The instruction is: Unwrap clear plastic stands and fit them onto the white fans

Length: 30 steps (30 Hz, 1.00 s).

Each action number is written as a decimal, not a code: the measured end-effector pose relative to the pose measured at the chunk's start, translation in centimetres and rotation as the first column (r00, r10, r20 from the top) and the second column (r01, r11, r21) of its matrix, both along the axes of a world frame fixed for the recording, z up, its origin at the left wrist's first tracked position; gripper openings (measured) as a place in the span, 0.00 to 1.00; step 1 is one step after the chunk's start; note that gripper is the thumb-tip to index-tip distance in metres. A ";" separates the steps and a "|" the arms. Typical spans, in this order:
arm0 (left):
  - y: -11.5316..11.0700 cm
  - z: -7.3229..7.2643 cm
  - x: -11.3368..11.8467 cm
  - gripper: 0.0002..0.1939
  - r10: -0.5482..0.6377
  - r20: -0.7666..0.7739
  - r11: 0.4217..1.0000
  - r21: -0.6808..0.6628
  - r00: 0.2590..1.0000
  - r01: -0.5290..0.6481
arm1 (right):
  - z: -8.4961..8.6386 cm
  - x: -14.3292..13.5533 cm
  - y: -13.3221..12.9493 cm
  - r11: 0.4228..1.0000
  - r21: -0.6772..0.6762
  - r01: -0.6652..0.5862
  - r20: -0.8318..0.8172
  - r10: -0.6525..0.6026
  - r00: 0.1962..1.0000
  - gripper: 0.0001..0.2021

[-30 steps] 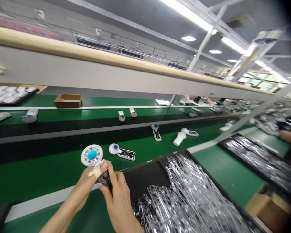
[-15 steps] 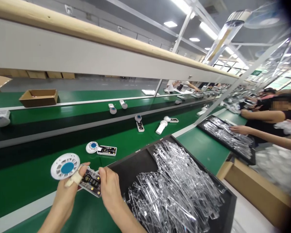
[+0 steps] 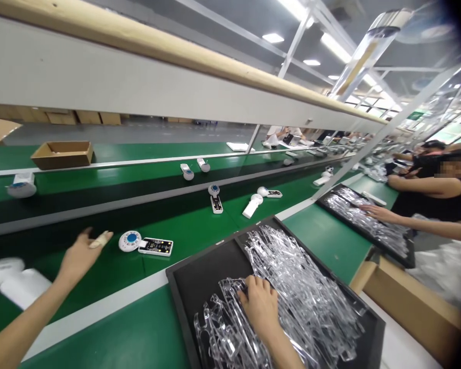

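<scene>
My left hand (image 3: 79, 259) is over the green conveyor belt, empty, its fingers apart and slightly blurred; one finger has a pale wrap. Just right of it lies a white handheld fan (image 3: 155, 246) with a blue centre and an exposed circuit board in its handle. Another white fan (image 3: 25, 288), blurred, is on the belt at the lower left, partly behind my left forearm. My right hand (image 3: 260, 306) is down on the pile of clear plastic parts (image 3: 303, 292) in a black tray (image 3: 207, 269). Its fingers curl around a clear part; their tips are hidden.
More fans (image 3: 216, 204) lie further along the belt. A metal post (image 3: 353, 148) rises beyond my tray. At the right, a co-worker's hand (image 3: 380, 212) touches a second tray of clear parts (image 3: 346, 205). A cardboard box (image 3: 407, 292) stands right of my tray.
The fan I held in both hands is out of them. My left hand has moved left and up over the belt; my right has gone right to the clear parts. Fans nearby have shifted.
</scene>
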<state>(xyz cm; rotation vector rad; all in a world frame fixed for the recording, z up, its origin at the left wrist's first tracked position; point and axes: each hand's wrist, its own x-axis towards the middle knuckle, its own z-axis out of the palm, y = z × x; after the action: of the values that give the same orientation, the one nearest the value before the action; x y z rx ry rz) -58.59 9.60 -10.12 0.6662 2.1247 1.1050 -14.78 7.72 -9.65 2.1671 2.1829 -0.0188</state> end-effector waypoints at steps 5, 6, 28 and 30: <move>3.8 -1.7 4.2 0.29 -0.032 0.266 0.990 -0.120 0.963 0.067 | -0.5 -0.1 0.7 0.998 0.017 -0.053 -0.027 0.054 0.998 0.04; 4.1 -1.9 4.5 0.29 -0.034 0.298 0.994 -0.093 0.954 0.065 | -0.5 0.1 0.8 0.997 0.020 -0.073 -0.041 0.074 0.996 0.05; -1.1 6.9 15.0 0.30 -0.119 0.371 0.947 0.321 0.921 -0.007 | 2.3 -17.0 0.9 0.880 0.421 -0.220 -0.684 0.467 0.561 0.17; -1.4 7.2 15.3 0.30 -0.112 0.393 0.946 0.324 0.913 -0.023 | 2.2 -17.5 0.7 0.875 0.443 -0.194 -0.671 0.467 0.576 0.14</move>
<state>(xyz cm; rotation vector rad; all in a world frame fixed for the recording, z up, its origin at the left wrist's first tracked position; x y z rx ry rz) -43.32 8.19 -2.88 0.5658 1.5824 1.4438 -32.32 8.41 -7.41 2.0521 3.2603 -0.7617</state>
